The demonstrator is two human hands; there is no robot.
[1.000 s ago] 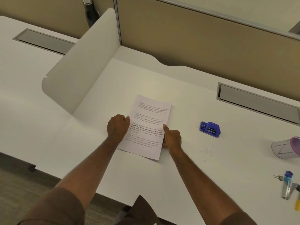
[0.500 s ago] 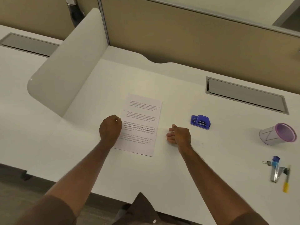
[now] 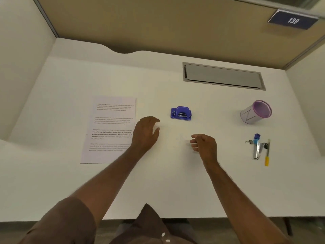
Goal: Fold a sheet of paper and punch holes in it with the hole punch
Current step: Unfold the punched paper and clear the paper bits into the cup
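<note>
- Bare fingers of our left hand [image 3: 146, 132] are spread and loosely bent, holding nothing; the hand sits above the desk [image 3: 158, 182] between the sheet of paper [image 3: 112, 124] and the hole punch [image 3: 181, 113], fingertips toward the punch. We judge this to be a reach for the tool.
- Our right hand [image 3: 204, 144] hangs just over the desk with fingers loosely curled inward, gripping nothing. It is well clear of both paper and punch, which suggests it is idle.
- The sheet of paper lies flat and unfolded, printed side up, just left of our left hand; the left forearm crosses its lower right corner. No crease is visible, so we judge the folding step not yet done.
- The hole punch, blue-purple plastic, stands near the middle of the desk, just beyond the left fingertips and apart from them. Whether its slot faces us we cannot tell for certain.
- To the right, well apart, a pale cup with a purple rim [image 3: 255, 111] leans on its side, and a cluster of small stationery [image 3: 259, 147] lies below it; we cannot identify each piece. A grey recessed panel [image 3: 223, 76] sits at the rear.
</note>
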